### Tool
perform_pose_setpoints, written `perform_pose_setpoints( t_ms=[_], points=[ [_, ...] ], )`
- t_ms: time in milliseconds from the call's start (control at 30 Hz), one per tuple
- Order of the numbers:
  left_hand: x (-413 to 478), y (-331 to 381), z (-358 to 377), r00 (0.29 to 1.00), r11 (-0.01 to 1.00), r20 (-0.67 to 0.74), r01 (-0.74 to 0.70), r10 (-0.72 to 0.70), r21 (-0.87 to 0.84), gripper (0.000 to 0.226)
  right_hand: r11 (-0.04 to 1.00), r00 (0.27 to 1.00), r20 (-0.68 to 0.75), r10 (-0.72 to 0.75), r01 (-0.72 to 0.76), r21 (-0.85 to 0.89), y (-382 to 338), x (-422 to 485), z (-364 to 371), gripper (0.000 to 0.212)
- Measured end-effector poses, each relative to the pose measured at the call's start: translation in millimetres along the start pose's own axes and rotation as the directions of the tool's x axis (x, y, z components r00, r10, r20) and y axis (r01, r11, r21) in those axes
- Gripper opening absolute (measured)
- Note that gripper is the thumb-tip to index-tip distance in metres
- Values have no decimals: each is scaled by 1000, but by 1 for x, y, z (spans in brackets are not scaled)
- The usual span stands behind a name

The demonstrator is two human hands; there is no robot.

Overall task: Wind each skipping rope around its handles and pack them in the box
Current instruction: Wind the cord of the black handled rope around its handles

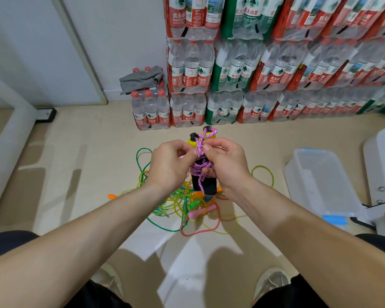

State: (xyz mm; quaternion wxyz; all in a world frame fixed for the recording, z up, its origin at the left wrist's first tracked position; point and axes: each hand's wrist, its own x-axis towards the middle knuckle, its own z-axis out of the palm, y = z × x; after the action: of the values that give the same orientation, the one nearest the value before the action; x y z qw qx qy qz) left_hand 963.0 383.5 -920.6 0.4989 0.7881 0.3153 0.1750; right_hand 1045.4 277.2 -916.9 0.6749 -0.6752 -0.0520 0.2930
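I have the pink rope [201,167] almost fully wound around its two handles [203,185], held upright in the air above the pile [182,207] of loose ropes on the floor. My left hand [171,165] is curled, with thumb and forefinger pinching a strand against the bundle. My right hand [228,166] grips the handles from the other side, fingers round them and thumb pressing on the cord near the top. A loop of cord runs over the black end caps.

I judge this bundle light. The handles look like foam, so they should give a little and not slide in the grip. The braided cord is limp and should hold by friction, but its free end will probably loosen unless it is tucked under a turn. The safest hold is across the wound middle, where one grip pins both turns and handles. Holding by a cap alone would let the pair splay.

The box [298,172] stands open on the floor, well to my right. I cannot tell whether it holds anything.

The thin plastic ropes below look springy and slick.
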Motion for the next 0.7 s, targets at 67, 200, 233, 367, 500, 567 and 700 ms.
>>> perform_pose_setpoints(
  t_ms=[67,200,233,367,500,567,700],
  points=[
    [2,2,-2,1000,998,4,-15,15,64,14,1000,1000,-4,-18,18,15,0,1,1,14],
    [5,5,-3,999,998,-25,39,-39,40,10,1000,1000,8,-23,24,-16,5,3,3,13],
    [5,5,-3,998,998,-36,58,-56,39,12,999,999,19,-31,32,-43,6,4,2,13],
    [4,7,-2,994,995,-49,101,-100,10,15,942,981,62,-182,193,-273,8,8,-2,13],
    [6,7,-4,982,959,29,191,-189,-211,15,854,943,3,-332,302,-424,10,15,-11,14],
    [7,7,-5,974,935,58,225,-218,-274,15,804,932,-19,-362,302,-513,10,18,-16,31],
    [11,12,-7,958,874,130,287,-256,-392,21,800,966,59,-253,243,-549,15,23,-19,62]
  ],
)
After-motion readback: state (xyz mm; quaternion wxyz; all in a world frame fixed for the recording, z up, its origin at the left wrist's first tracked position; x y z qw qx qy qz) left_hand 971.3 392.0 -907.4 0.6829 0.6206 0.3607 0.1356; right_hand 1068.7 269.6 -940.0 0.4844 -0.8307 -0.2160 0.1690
